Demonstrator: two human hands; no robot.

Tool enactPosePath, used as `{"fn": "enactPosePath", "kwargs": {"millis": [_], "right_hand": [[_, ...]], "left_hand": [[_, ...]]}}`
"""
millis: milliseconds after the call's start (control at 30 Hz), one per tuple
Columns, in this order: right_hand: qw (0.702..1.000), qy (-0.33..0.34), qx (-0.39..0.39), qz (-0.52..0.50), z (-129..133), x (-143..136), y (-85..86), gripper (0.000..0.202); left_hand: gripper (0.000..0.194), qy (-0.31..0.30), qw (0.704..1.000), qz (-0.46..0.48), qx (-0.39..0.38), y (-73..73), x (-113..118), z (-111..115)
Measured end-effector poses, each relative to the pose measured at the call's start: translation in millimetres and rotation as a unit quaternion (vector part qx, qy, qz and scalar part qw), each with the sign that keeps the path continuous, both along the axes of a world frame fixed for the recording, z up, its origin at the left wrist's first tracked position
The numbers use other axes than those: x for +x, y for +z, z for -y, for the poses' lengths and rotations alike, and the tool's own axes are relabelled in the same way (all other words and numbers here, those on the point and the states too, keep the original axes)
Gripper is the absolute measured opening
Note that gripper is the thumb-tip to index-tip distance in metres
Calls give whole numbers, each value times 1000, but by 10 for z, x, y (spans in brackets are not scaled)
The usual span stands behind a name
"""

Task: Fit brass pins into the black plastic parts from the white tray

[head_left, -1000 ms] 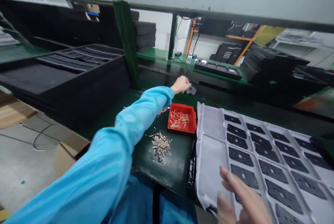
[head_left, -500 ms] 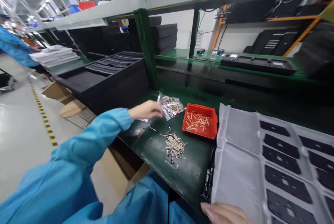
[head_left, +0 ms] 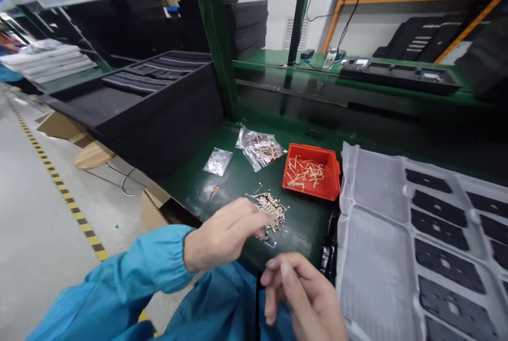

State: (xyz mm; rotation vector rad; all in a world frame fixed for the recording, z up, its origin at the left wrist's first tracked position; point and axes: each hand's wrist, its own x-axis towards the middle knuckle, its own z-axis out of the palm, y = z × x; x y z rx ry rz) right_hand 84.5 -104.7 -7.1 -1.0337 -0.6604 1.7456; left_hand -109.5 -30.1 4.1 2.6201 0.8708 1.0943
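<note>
My left hand [head_left: 228,232] is at the near left edge of a pile of small beige and silver flex-cable-like strips [head_left: 273,206] on the green bench. Its fingers are pressed together and point right; the fingertips are partly hidden, so what they pinch cannot be made out. Nearer to me, my right hand [head_left: 307,298] is raised with loosely curled fingers and the thumb apart, nothing visible in it. Beyond the pile, a red bin [head_left: 333,190] holds several pale strips. Clear bags of strips [head_left: 264,150] lie left of it, and a flat silvery bag [head_left: 218,161] lies nearer the left.
At right, a white padded sheet [head_left: 377,261] carries several black plates [head_left: 440,224]. A large black box [head_left: 170,124] stands at left beside a green post [head_left: 216,39]. Black plastic wrap [head_left: 329,245] lies along the sheet's edge. A wooden stool [head_left: 93,151] stands on the floor.
My left hand has moved from beside the bags to the pile, and a loose strip near it is gone from the bench. My right hand has come left, off the sheet. The view has shifted.
</note>
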Motion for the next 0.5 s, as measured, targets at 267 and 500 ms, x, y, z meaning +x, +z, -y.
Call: {"fn": "enactPosePath", "kwargs": {"millis": [267, 500], "right_hand": [[985, 18, -69, -155, -86, 14, 73, 38], [987, 11, -73, -145, -87, -1, -10, 39]], "left_hand": [[19, -72, 989, 3, 126, 146, 169, -9], [25, -76, 990, 25, 117, 133, 164, 20]]}}
